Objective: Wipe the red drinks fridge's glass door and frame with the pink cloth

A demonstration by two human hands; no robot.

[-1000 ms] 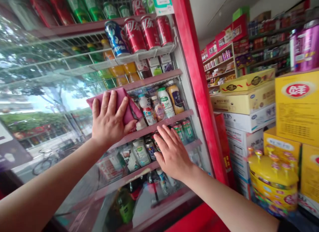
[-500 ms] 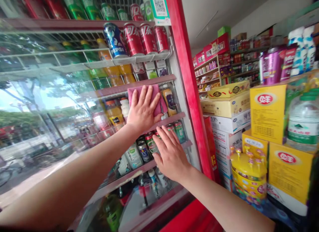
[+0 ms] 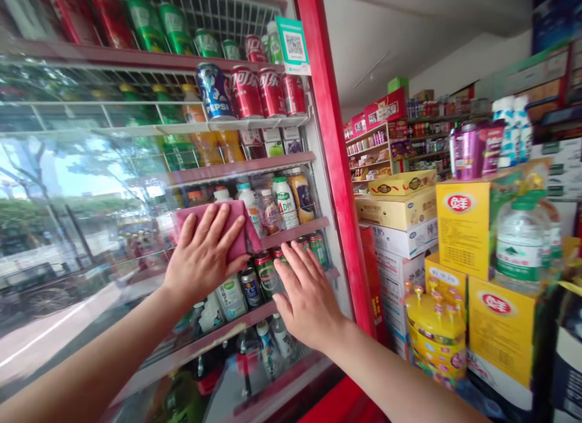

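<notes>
My left hand [image 3: 202, 253] lies flat with fingers spread on a pink cloth [image 3: 240, 226], pressing it against the glass door [image 3: 82, 229] of a drinks fridge. My right hand [image 3: 307, 296] rests open and flat on the same glass, lower and to the right, fingers stretched upward. Behind the glass stand red cola cans [image 3: 259, 93], a blue Pepsi can [image 3: 213, 89] and several small bottles [image 3: 282, 202] on red shelves. The glass reflects a street with trees.
The fridge's red frame [image 3: 334, 168] runs down just right of my hands. Stacked yellow and white cartons [image 3: 459, 229], a yellow tub [image 3: 436, 335] and a water bottle [image 3: 518, 244] crowd the right. Shop shelves [image 3: 391, 138] stand farther back.
My left hand slid the cloth right across the glass, then back left and down. My right hand stayed flat on the glass. The view shifted left and up.
</notes>
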